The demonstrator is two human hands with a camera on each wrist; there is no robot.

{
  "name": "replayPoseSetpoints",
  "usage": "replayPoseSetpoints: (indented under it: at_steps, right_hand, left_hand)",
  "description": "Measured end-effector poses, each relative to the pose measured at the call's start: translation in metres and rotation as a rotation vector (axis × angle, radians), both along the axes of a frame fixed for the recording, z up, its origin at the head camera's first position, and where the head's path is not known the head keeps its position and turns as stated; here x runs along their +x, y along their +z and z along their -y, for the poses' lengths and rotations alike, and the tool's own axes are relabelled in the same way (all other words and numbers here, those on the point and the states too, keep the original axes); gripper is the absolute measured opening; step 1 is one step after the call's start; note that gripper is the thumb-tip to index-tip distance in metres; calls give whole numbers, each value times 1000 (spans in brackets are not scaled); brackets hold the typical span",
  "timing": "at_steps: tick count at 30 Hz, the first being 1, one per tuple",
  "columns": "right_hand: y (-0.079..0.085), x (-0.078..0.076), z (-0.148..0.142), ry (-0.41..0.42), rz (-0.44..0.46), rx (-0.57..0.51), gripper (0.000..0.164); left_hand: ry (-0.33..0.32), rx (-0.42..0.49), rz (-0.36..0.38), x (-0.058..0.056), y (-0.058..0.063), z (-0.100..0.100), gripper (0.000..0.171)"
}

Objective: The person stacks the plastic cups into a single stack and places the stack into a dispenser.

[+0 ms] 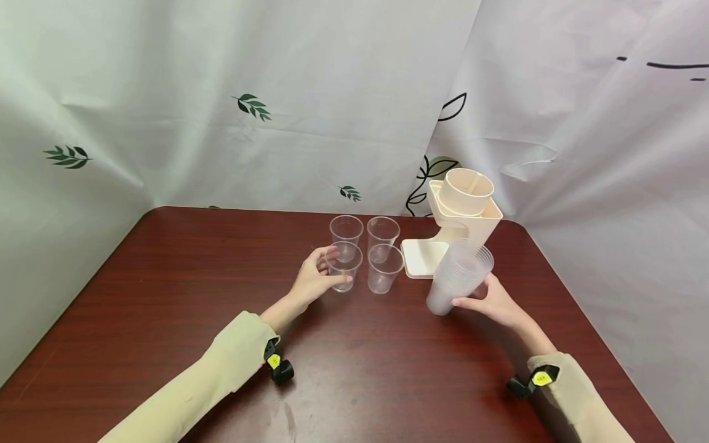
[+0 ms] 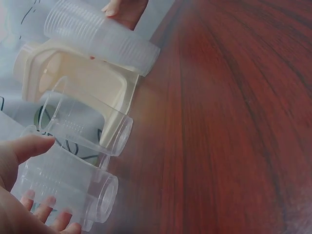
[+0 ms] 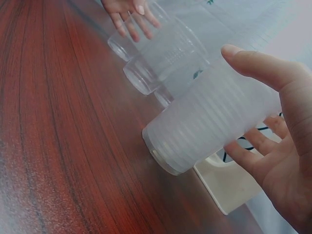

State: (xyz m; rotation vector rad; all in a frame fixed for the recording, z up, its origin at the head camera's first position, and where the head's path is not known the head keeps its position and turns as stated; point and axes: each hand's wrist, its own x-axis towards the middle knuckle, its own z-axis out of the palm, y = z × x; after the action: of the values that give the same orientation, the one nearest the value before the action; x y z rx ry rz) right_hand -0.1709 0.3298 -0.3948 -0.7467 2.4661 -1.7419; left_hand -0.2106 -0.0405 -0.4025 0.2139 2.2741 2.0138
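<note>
Two rows of clear plastic cups stand upright at the middle back of the table. My left hand (image 1: pixel 312 280) is around the front left cup (image 1: pixel 344 271), with the thumb on its near side and loosely spread fingers on its far side. To the right of it are the front right cup (image 1: pixel 382 277) and, behind, the back right cup (image 1: pixel 383 229) and back left cup (image 1: pixel 346 227). My right hand (image 1: pixel 495 303) grips a tilted stack of nested plastic cups (image 1: pixel 456 280) between thumb and fingers, its mouth leaning right.
Behind the stack is a cream plastic stand (image 1: pixel 423 255) with a round-topped holder (image 1: pixel 469 206). The dark red wooden table (image 1: pixel 166 277) extends to both sides and toward me. A pale curtain (image 1: pixel 304 92) with leaf prints hangs behind it.
</note>
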Motion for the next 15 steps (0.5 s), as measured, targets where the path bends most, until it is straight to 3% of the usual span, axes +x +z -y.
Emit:
replayPoseSetpoints:
  at_steps: [15]
  right_hand:
    - [0,1,1,4,11,-9,69]
  left_hand:
    - [26,28,-13,9,9,0,69]
